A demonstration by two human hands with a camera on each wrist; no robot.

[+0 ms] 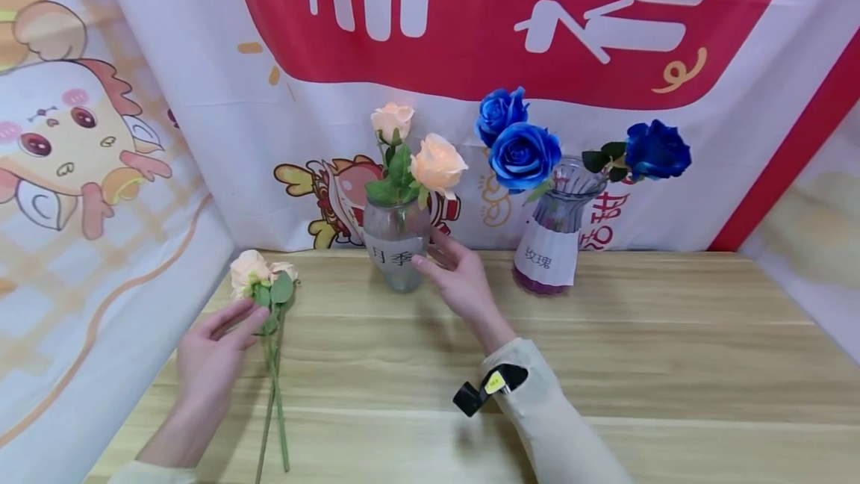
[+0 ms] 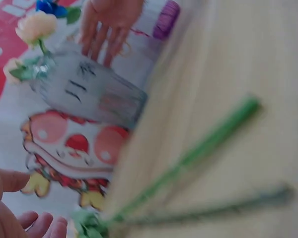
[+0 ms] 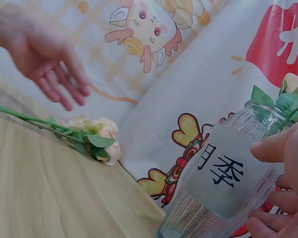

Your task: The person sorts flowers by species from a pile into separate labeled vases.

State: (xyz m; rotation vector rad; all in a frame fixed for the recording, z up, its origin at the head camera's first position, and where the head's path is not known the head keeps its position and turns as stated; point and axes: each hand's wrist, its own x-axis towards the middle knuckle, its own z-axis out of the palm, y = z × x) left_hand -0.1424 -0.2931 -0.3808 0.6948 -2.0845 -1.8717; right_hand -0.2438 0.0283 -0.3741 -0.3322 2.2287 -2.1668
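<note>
Two peach roses [image 1: 250, 275] lie side by side on the table at the left, their green stems [image 1: 277, 394] pointing toward the front edge. My left hand [image 1: 215, 349] is beside their leaves, fingers loosely extended and holding nothing; the right wrist view shows it above the blooms. A ribbed glass vase [image 1: 396, 230] with a white label stands upright at the back, two peach roses [image 1: 439, 163] in it. At the vase's right side is my right hand [image 1: 460, 275], its thumb [image 3: 270, 148] by the label's edge and its fingers fairly straight.
Right of that vase stands another glass vase [image 1: 547, 245], labelled, with a purple base and several blue roses [image 1: 524, 155]. A printed cloth backdrop [image 1: 302, 133] hangs right behind the wooden table [image 1: 376, 379], and another printed cloth [image 1: 87, 245] borders the left side.
</note>
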